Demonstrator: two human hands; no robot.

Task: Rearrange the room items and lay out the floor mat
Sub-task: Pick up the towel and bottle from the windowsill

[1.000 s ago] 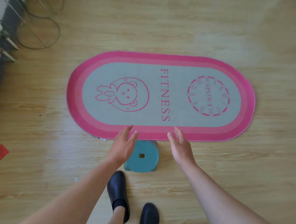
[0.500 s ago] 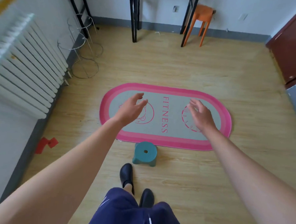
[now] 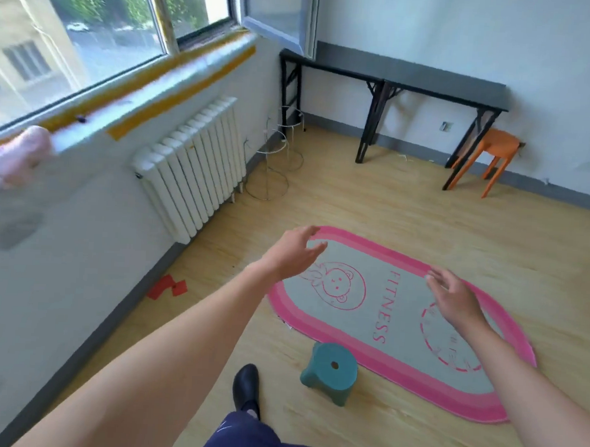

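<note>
A pink-bordered oval floor mat (image 3: 399, 297) with a grey centre, a rabbit drawing and the word FITNESS lies flat on the wooden floor. My left hand (image 3: 293, 252) is raised in the air over the mat's far left end, fingers apart, holding nothing. Over the mat's right half, my right hand (image 3: 455, 300) is also lifted with its fingers spread and empty. A small teal stool (image 3: 330, 370) stands on the floor just in front of the mat's near edge, close to my black shoe (image 3: 245, 386).
A white radiator (image 3: 194, 165) lines the window wall at left, with wire plant stands (image 3: 272, 167) beside it. Black folding tables (image 3: 392, 91) stand along the far wall, an orange stool (image 3: 495, 155) under the right one. Red paper scraps (image 3: 167, 286) lie near the skirting.
Both hands have lifted off the mat's near edge and now hover above it. My view has risen and swung left, bringing the window, radiator and tables into sight.
</note>
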